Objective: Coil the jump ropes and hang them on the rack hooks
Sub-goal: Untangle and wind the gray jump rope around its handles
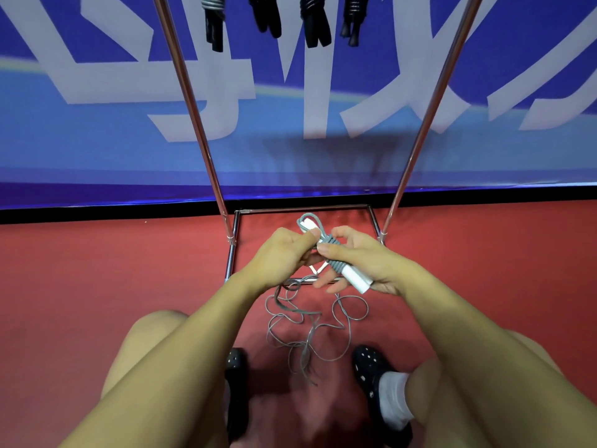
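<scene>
From the head view, the right hand (365,263) curls round the white handles (355,278) of a grey jump rope (334,250), several turns of cord wound tightly about them. The left hand (281,253) pinches the cord near the upper end of the bundle. The loose remainder lies tangled on the red floor (97,270) between two black shoes (371,367), before the metal rack (190,101), where coiled ropes (310,17) hang.
</scene>
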Motion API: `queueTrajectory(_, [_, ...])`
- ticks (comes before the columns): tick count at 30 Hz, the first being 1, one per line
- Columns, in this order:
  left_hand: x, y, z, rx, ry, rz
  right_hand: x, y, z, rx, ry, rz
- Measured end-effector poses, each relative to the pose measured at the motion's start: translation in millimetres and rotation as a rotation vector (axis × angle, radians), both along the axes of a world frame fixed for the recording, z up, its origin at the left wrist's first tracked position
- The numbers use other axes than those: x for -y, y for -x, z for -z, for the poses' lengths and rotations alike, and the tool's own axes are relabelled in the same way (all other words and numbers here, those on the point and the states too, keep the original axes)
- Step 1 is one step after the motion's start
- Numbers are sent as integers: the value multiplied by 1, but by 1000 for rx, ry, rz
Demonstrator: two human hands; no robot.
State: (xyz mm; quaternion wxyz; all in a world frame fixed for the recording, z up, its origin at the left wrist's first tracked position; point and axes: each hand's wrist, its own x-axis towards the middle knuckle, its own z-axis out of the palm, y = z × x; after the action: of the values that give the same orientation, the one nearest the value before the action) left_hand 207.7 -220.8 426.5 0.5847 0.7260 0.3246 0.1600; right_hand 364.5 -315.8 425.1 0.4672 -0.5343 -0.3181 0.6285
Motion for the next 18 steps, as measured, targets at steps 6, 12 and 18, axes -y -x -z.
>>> queueTrajectory(6, [0, 0, 6, -147, -2, 26, -3, -6, 2, 424, -136, -30])
queueTrajectory(12, [-4, -2, 7, -170, 93, -43, -7, -6, 5, 315, -133, 106])
queueTrajectory(18, [-2, -2, 8, -185, 86, -37, -9, -8, 16, 557, -161, 96])
